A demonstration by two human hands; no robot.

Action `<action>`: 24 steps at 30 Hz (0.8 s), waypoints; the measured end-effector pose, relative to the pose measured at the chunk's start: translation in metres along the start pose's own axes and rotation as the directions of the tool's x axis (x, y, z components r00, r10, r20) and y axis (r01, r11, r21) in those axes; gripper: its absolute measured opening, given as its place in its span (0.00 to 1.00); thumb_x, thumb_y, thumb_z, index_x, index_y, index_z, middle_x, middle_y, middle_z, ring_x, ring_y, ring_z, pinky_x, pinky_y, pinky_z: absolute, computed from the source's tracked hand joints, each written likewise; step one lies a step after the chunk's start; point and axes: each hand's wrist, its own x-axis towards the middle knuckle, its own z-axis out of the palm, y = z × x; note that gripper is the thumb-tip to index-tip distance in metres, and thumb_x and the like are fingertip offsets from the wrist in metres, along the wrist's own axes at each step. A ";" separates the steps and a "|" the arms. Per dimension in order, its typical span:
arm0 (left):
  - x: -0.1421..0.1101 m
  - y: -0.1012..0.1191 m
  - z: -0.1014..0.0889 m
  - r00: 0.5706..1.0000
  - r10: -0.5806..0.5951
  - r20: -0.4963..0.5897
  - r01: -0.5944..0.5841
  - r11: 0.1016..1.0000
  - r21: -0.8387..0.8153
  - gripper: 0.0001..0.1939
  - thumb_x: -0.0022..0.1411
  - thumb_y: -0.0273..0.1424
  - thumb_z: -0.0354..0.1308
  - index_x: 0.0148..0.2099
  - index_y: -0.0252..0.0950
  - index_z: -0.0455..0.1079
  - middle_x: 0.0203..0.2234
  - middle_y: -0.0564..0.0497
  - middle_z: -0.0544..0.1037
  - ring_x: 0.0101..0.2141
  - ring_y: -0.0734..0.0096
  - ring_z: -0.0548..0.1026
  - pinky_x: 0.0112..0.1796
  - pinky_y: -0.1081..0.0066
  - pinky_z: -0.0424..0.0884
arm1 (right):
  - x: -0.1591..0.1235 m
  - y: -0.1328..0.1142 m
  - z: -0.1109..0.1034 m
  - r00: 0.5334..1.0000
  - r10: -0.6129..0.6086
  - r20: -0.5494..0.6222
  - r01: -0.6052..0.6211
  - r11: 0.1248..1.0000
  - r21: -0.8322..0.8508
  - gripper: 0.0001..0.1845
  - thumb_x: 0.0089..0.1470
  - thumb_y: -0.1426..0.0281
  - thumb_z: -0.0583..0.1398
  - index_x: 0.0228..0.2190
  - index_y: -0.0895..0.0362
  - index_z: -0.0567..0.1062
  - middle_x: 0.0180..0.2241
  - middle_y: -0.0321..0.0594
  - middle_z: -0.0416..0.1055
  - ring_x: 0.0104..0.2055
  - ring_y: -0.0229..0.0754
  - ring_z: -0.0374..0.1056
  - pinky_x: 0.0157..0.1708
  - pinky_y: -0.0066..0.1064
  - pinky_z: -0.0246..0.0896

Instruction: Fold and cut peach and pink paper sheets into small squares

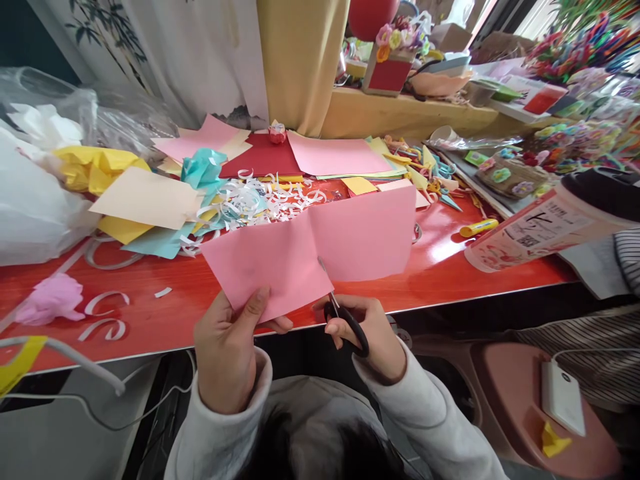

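Observation:
A sheet of pink paper (270,260) is held up over the front edge of the red table, with a crease down its middle. My left hand (235,340) pinches its lower left part, thumb on top and fingers beneath. Black-handled scissors (356,328) are in my right hand (375,330), fingers through the loops. Their blades reach into the sheet from its lower edge, along a cut near the crease. The right half of the sheet stands apart from the left below that crease. Part of the lower blade is hidden by the paper.
Curled white paper strips (280,200) and coloured sheets lie behind on the red table (165,313). A lidded cup (545,227) stands at the right, near a yellow glue stick (479,228). Crumpled pink paper (53,299) and a white plastic bag (35,207) are at the left.

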 end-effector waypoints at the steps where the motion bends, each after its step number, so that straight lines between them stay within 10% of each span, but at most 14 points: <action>1: 0.001 0.001 0.000 1.000 -0.013 0.003 0.013 1.000 -0.016 0.04 0.51 0.27 0.61 0.30 0.34 0.69 0.14 0.58 0.73 0.15 0.76 0.70 0.20 0.75 0.70 | 0.000 -0.001 0.000 1.000 -0.008 0.011 0.008 1.000 -0.003 0.22 0.29 0.61 0.70 0.27 0.62 0.75 0.14 0.29 0.61 0.16 0.30 0.54 0.17 0.25 0.53; 24: 0.009 0.001 -0.014 0.981 -0.105 0.166 0.099 0.994 0.043 0.06 0.53 0.29 0.61 0.32 0.34 0.67 0.13 0.53 0.74 0.14 0.71 0.72 0.18 0.73 0.72 | 0.006 -0.004 0.004 0.996 -0.090 -0.006 0.090 0.993 -0.076 0.21 0.32 0.59 0.69 0.13 0.59 0.66 0.10 0.27 0.57 0.13 0.28 0.50 0.15 0.25 0.48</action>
